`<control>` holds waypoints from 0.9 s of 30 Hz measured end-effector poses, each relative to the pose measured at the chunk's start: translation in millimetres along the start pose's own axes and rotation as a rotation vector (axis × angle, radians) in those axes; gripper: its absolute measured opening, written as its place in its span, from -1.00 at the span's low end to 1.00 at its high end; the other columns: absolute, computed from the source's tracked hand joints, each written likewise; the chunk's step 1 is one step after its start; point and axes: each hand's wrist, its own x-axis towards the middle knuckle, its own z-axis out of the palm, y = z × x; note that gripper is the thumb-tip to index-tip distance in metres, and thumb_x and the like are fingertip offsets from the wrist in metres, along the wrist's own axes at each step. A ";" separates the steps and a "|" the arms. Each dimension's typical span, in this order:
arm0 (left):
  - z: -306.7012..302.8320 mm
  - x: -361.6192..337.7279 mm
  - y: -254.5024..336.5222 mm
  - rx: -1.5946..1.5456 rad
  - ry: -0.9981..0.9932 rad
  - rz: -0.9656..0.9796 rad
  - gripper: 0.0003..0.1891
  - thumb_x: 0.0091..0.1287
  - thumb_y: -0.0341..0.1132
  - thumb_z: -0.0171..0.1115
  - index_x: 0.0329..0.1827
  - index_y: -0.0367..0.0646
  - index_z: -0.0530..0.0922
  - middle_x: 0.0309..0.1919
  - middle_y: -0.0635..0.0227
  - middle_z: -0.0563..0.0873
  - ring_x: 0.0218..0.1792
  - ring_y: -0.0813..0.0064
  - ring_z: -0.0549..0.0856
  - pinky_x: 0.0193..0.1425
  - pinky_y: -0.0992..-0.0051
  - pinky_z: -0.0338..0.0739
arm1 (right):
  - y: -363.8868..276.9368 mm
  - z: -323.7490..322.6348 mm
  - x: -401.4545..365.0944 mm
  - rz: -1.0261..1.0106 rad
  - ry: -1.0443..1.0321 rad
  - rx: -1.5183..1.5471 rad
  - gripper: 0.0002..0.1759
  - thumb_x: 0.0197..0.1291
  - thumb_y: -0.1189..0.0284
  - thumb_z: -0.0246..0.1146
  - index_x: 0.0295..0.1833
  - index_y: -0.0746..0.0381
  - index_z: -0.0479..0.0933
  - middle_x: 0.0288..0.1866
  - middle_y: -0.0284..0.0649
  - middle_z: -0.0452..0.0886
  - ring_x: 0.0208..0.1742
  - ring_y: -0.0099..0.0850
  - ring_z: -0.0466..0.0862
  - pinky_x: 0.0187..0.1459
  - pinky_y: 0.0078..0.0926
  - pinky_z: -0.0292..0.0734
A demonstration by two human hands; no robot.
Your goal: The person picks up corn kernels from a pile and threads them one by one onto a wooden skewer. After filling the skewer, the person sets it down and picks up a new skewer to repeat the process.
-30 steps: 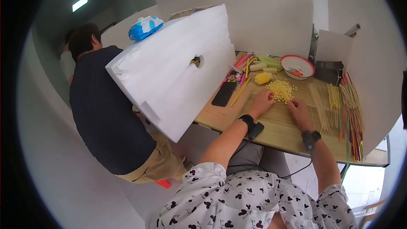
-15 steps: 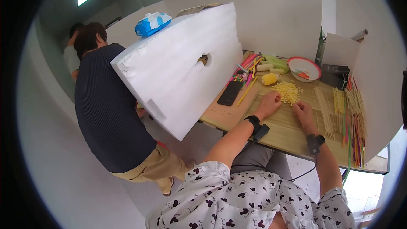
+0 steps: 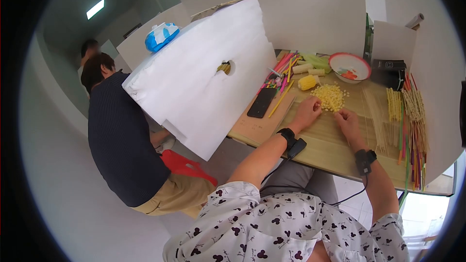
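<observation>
A loose pile of yellow corn kernels (image 3: 331, 96) lies on the wooden table. At its near left edge is my left hand (image 3: 307, 111), fingers curled and thumb pressed in. My right hand (image 3: 347, 123) pinches at the near right edge, a short gap from the left. Whatever is between the fingertips of either hand is too small to make out. Just behind the pile sits a partly stripped corn cob (image 3: 306, 83). Bare cob pieces (image 3: 302, 68) and a green husk (image 3: 318, 61) lie farther back.
A red-rimmed bowl (image 3: 367, 71) stands at the back, beside a black box (image 3: 388, 75). Thin sticks (image 3: 374, 121) and kernel-threaded skewers (image 3: 394, 104) lie right. A phone (image 3: 261, 103) rests left, by a white foam board (image 3: 194, 82). Another person (image 3: 121, 136) bends near a red stool (image 3: 187, 165).
My hands have barely moved at the kernel pile. The view has shifted slightly. The other person has bent lower to the left, and more of the red stool shows.
</observation>
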 end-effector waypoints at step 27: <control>0.6 2.4 7.1 0.091 -0.011 -0.065 -0.85 0.13 -0.42 0.27 -0.28 -0.21 0.49 -0.47 0.28 0.53 -0.51 0.43 0.54 -0.41 0.45 0.45 | -3.9 -2.8 1.2 0.093 -0.064 0.139 -0.78 0.29 0.43 0.21 -0.43 0.26 0.52 -0.60 -0.63 0.37 -0.57 -0.85 0.22 -0.58 -0.74 0.02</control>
